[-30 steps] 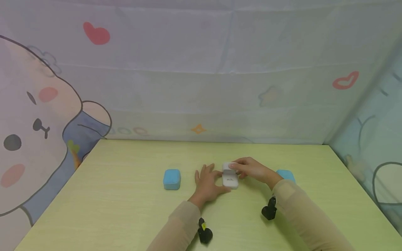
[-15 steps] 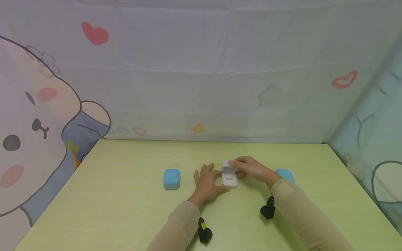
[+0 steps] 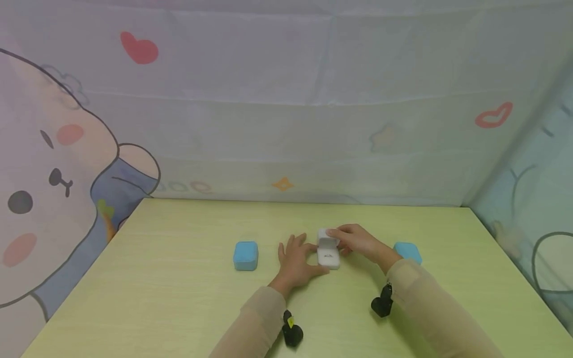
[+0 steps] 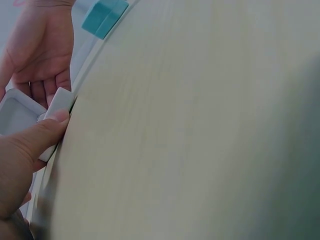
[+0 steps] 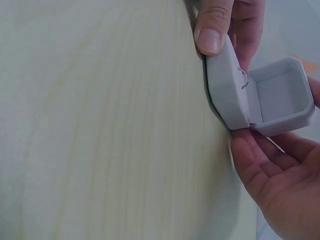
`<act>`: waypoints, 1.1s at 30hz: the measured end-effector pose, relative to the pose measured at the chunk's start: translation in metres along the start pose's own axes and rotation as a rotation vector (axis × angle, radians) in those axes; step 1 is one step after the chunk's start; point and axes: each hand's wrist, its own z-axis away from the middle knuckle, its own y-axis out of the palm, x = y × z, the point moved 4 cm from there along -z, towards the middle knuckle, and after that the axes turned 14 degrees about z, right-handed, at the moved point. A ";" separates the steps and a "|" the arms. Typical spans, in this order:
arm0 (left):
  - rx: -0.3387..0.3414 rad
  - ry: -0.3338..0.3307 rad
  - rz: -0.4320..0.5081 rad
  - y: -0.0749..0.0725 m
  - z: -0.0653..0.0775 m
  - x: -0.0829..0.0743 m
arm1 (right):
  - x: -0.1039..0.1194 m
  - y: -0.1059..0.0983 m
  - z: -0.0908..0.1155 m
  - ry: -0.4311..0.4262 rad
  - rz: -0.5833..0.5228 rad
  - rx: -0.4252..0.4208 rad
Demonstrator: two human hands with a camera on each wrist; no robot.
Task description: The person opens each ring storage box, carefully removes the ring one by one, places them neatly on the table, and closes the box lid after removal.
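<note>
A small white ring box (image 3: 329,260) stands on the table in the middle of the head view, its lid raised. In the right wrist view a silver ring (image 5: 245,79) sticks up from the cushion inside. My left hand (image 3: 296,263) grips the base, thumb at the near edge and index finger at the left side farther back. With its thumb on top, my right hand (image 3: 361,242) holds the lid (image 5: 285,95) from the right. The left wrist view shows the left thumb (image 4: 50,131) pressed on the base, with the right hand's palm behind it.
One light blue box (image 3: 245,256) sits left of my left hand, shut. Another blue box (image 3: 407,251) lies partly behind my right forearm. Black wrist cameras (image 3: 293,332) hang below both sleeves. A printed cloth (image 3: 250,134) stands along the table's far edge.
The ring box's lid has tilted back a little further under my right hand. My left hand keeps its place on the base, and the blue boxes stay put.
</note>
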 end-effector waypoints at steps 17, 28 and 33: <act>-0.009 0.019 -0.002 0.002 -0.001 0.001 | 0.000 -0.001 0.007 -0.019 0.014 -0.062; -0.011 0.018 0.003 0.002 0.000 -0.001 | 0.002 -0.002 0.013 -0.064 0.005 -0.102; -0.010 0.016 0.003 0.002 0.000 -0.001 | 0.001 -0.002 0.014 -0.076 0.001 -0.120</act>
